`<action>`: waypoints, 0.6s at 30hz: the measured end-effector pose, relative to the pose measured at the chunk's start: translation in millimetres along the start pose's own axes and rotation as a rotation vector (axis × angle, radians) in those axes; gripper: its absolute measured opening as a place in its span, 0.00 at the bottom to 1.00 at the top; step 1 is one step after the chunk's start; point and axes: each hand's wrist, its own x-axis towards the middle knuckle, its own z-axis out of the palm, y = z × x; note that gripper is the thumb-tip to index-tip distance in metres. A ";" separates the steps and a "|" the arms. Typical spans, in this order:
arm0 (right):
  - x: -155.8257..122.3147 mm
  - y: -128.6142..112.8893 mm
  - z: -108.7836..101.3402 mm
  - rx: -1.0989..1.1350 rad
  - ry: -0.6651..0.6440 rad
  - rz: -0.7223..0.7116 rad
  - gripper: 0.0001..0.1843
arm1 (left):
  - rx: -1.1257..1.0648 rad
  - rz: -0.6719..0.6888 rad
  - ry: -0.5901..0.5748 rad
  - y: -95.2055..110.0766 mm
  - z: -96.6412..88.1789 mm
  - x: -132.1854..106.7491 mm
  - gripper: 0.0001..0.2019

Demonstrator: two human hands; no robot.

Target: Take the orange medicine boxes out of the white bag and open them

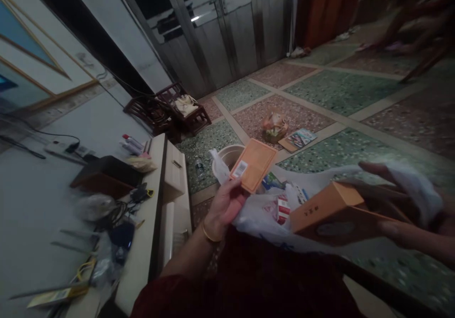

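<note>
My left hand [227,203] is closed on the lower corner of a flat orange box lid [254,165] with a white label, held up over the floor. My right hand [382,199] grips an orange box [329,216] from the right side, together with the edge of a white plastic bag [265,213] that sags between both hands. Small red-and-white packets [282,209] show inside the bag. A gold bangle sits on my left wrist, and my dark red sleeve fills the bottom of the view.
A white cabinet [149,242] at left carries a dark box [106,176], cables, bottles and bags. On the tiled floor stand a beige bucket [231,154], a water bottle [199,167], a tied bag [274,126], a booklet [300,138] and low wooden chairs [167,112].
</note>
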 end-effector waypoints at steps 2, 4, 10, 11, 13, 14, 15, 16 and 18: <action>1.3 0.9 -1.8 0.084 -0.046 0.030 0.37 | 0.147 0.250 -0.030 -4.0 -2.6 -0.9 0.20; 2.4 2.4 -2.8 0.096 -0.033 0.004 0.29 | 0.420 0.672 -0.032 -7.8 -6.4 -2.6 0.20; 3.1 5.7 -1.2 0.124 0.028 -0.032 0.22 | 1.123 1.604 0.051 -14.3 -16.6 -5.6 0.15; 3.2 5.3 -0.9 0.149 0.015 -0.019 0.23 | 1.144 1.649 0.059 -15.5 -17.7 -5.0 0.14; 3.6 3.5 -0.6 0.178 -0.022 0.018 0.25 | 1.165 1.700 0.058 -18.1 -19.9 -3.3 0.12; 3.9 2.2 -0.4 0.191 -0.032 0.028 0.26 | 1.169 1.718 0.054 -19.3 -21.1 -2.5 0.11; 4.3 0.8 -0.2 0.201 -0.036 0.037 0.27 | 1.173 1.731 0.052 -20.2 -22.3 -1.7 0.11; 4.8 -0.4 0.1 0.208 -0.035 0.048 0.28 | 1.177 1.741 0.051 -20.9 -23.5 -1.2 0.11; 5.7 -1.9 1.4 0.222 -0.036 0.087 0.29 | 1.196 1.749 0.048 -21.6 -25.9 -0.8 0.12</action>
